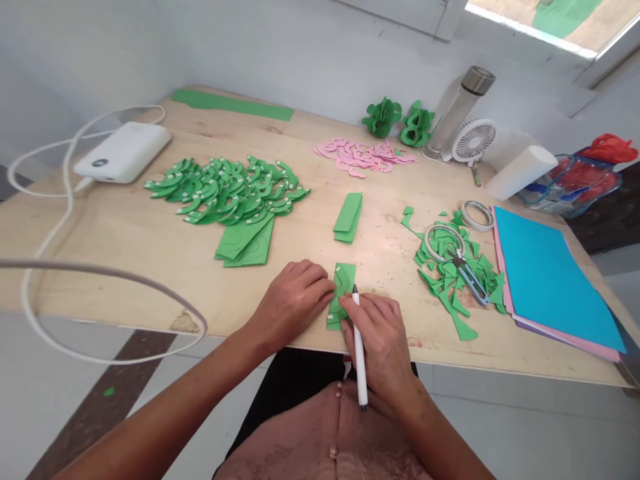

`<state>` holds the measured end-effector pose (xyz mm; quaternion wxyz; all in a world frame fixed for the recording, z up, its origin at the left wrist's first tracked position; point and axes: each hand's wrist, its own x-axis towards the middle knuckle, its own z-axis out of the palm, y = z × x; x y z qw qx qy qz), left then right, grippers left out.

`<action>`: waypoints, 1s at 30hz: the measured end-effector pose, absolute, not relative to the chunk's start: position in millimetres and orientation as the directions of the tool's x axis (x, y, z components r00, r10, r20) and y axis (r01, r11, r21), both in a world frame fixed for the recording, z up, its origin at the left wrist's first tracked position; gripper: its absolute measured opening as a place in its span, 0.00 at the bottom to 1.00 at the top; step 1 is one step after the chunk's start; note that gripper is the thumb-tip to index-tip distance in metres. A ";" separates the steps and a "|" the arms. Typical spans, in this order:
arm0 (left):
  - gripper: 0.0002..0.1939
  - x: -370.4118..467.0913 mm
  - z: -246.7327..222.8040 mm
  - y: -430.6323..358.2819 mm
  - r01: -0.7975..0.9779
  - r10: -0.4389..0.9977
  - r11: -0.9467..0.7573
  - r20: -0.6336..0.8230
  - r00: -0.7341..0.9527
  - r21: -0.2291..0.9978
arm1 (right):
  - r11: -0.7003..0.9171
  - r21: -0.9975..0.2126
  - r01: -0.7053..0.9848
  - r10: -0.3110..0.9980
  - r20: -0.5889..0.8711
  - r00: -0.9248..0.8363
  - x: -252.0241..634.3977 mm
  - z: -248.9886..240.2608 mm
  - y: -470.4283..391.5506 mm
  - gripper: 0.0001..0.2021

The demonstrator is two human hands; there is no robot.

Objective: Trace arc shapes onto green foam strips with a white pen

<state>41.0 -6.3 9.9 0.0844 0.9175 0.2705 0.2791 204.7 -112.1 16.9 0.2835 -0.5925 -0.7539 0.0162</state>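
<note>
A small green paper piece lies near the table's front edge, with a curved outline and a small white patch on it. My left hand presses its fingertips on the left edge of this paper, fingers close together and bent. My right hand grips a white marker pen, its dark tip up and pointing away from me. The right thumb and index finger also touch the green paper, hiding part of it. Just beyond lies a folded green paper.
Left are piled green curved cutouts, marked green sheets and a cabled white power bank. Pink cutouts, a bottle and small fan stand behind. Right are green scraps, a cutter and blue sheets.
</note>
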 end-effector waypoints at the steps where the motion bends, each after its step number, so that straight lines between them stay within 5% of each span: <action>1: 0.11 41.0 9.5 -6.4 0.449 0.544 -0.839 0.468 0.697 0.307 | 0.298 -0.357 0.885 0.901 0.411 -0.137 204.7 16.9 -111.9 0.13; 30: 0.11 35.1 4.0 -6.6 0.449 0.572 -0.820 0.488 0.659 0.354 | 0.296 -0.336 0.894 0.911 0.382 -0.158 207.1 13.3 -113.4 0.15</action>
